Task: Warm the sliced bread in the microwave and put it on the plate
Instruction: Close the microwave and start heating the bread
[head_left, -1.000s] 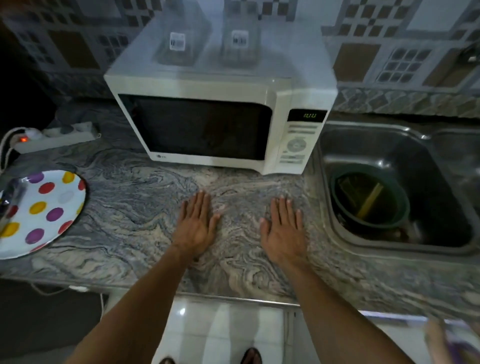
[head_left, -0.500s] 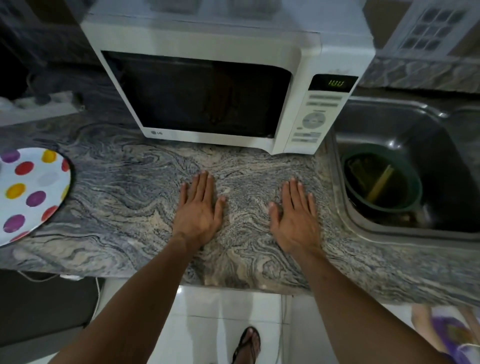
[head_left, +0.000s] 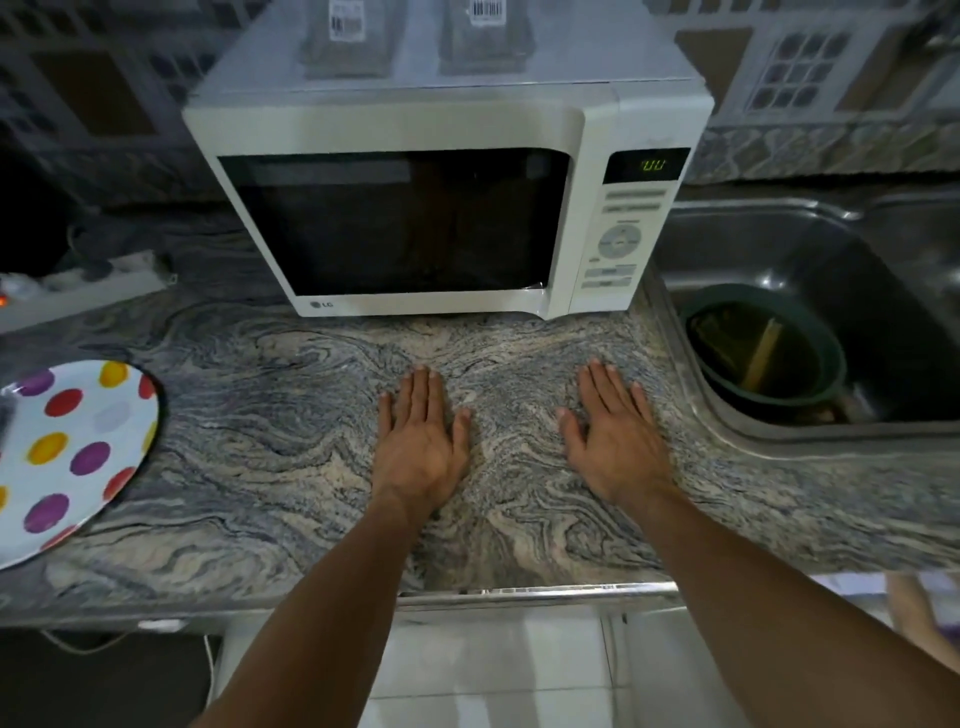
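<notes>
Oddly, no bread shows anywhere; the white microwave (head_left: 415, 208) stands shut at twelve o'clock on the marbled counter (head_left: 270, 441), its dark window revealing nothing inside. At nine o'clock sits the spotted plate (head_left: 78, 447). Both the left hand (head_left: 423, 441) and right hand (head_left: 613, 441) lie flat, fingers straight, holding nothing. A sink (head_left: 831, 249) lies at three o'clock.

The worktop (head_left: 291, 441) is swirled grey, beige and blue stone. At its left edge, the plate (head_left: 67, 457) is white with red, yellow and purple dots. The microwave (head_left: 447, 208) at the back edge is white with a black door window and green display digits. The bowl (head_left: 763, 353) in the steel-grey sink (head_left: 893, 291) is dark green.
</notes>
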